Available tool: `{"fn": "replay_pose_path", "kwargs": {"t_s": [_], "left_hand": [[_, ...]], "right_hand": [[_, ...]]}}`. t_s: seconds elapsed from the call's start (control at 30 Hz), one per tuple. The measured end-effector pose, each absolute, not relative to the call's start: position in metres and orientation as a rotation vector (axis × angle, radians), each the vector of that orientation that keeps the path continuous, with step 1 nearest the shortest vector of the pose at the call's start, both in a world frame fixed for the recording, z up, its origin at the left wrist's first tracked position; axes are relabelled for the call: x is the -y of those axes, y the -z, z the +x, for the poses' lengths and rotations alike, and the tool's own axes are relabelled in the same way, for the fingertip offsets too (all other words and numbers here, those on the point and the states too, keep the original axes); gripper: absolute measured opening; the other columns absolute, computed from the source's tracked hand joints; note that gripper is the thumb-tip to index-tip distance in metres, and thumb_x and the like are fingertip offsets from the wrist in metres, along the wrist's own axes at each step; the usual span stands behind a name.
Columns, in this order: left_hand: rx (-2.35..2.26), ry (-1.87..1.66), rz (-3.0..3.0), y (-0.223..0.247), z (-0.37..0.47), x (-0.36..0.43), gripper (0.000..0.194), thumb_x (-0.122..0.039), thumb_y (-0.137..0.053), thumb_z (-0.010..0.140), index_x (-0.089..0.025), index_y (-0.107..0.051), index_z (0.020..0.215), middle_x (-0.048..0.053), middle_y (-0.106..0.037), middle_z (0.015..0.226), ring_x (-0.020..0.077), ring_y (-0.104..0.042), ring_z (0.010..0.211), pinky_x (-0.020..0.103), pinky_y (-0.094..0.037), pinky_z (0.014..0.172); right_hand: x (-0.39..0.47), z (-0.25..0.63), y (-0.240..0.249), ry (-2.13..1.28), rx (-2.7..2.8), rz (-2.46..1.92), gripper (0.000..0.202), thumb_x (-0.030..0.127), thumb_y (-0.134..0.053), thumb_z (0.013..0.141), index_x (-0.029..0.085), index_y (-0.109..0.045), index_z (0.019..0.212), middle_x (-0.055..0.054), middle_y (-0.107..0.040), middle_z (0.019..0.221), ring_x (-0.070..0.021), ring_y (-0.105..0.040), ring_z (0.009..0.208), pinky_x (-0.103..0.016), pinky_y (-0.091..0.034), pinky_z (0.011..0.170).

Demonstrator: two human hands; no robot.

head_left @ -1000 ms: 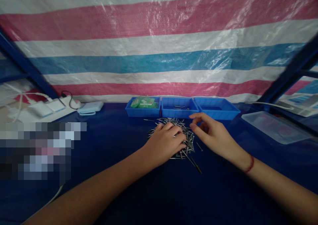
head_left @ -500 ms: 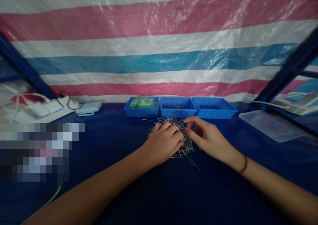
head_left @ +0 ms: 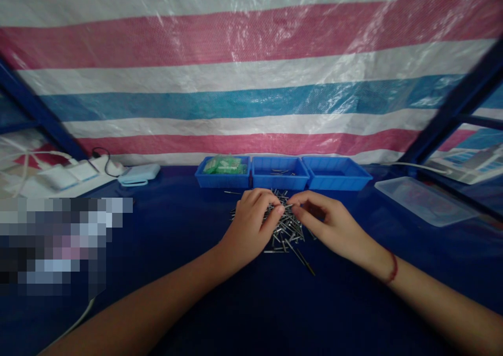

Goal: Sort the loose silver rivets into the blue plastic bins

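A heap of thin silver metal pins [head_left: 288,230] lies on the dark blue table, some with a wider section at one end; their exact kind is too small to tell. Above the heap, one metal pin [head_left: 288,205] spans the gap between my hands. My left hand [head_left: 253,219] has thumb and forefinger closed at its left end. At the other end, the thumb and forefinger of my right hand [head_left: 326,217] pinch it. Near the front of the heap rests a longer dark rod [head_left: 306,264].
Behind the heap stand three blue bins: the left bin [head_left: 222,182] holds green plastic packets, the middle bin [head_left: 280,182] a few pins. A clear plastic lid [head_left: 424,201] lies right. At left are a light blue case [head_left: 138,174] and a power strip [head_left: 88,175].
My left hand has risen off the heap and turned, bringing thumb and forefinger to a pin. My right thumb and forefinger have come together on the pin's other end.
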State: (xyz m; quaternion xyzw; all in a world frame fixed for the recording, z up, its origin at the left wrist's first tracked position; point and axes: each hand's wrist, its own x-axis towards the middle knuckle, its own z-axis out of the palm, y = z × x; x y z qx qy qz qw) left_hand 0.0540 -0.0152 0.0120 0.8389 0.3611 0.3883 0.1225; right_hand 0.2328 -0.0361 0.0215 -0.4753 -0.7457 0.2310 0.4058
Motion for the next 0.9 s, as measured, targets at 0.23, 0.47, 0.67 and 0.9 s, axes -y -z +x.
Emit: {"fn": "replay_pose_path", "kwargs": {"t_s": [0.23, 0.47, 0.67, 0.9], "left_hand": [[-0.941, -1.214, 2.365, -0.012, 0.055, 0.024, 0.005, -0.020, -0.047, 0.089, -0.019, -0.051, 0.087, 0.004, -0.057, 0.093, 0.0171, -0.052, 0.093, 0.034, -0.041, 0.085], [-0.923, -1.179, 2.387, -0.012, 0.056, 0.025, 0.006, -0.022, -0.049, 0.089, -0.020, -0.055, 0.089, 0.004, -0.058, 0.093, 0.0178, -0.053, 0.093, 0.036, -0.042, 0.085], [-0.933, -1.180, 2.400, -0.011, 0.056, 0.024, 0.007, -0.023, -0.051, 0.088, -0.019, -0.056, 0.088, 0.004, -0.059, 0.093, 0.0180, -0.054, 0.093, 0.036, -0.044, 0.084], [-0.930, -1.194, 2.377, -0.010, 0.056, 0.024, 0.009, -0.023, -0.051, 0.088, -0.019, -0.058, 0.092, 0.005, -0.057, 0.097, 0.0182, -0.055, 0.094, 0.036, -0.044, 0.085]], "right_hand": [[0.048, 0.224, -0.029, -0.553, 1.851, -1.162, 0.018, 0.035, -0.052, 0.085, 0.019, -0.061, 0.080, -0.001, -0.062, 0.071, -0.0134, -0.055, 0.064, -0.026, -0.045, 0.058], [0.047, 0.226, -0.026, -0.481, 1.888, -1.127, 0.015, 0.032, -0.053, 0.086, 0.020, -0.062, 0.082, -0.001, -0.062, 0.074, -0.0142, -0.057, 0.067, -0.028, -0.046, 0.060], [0.049, 0.225, -0.025, -0.455, 1.889, -1.114, 0.014, 0.033, -0.055, 0.085, 0.021, -0.062, 0.082, -0.002, -0.062, 0.074, -0.0141, -0.057, 0.065, -0.028, -0.046, 0.058], [0.050, 0.226, -0.028, -0.436, 1.897, -1.093, 0.012, 0.027, -0.054, 0.086, 0.021, -0.063, 0.090, -0.002, -0.062, 0.078, -0.0141, -0.057, 0.068, -0.029, -0.045, 0.061]]}}
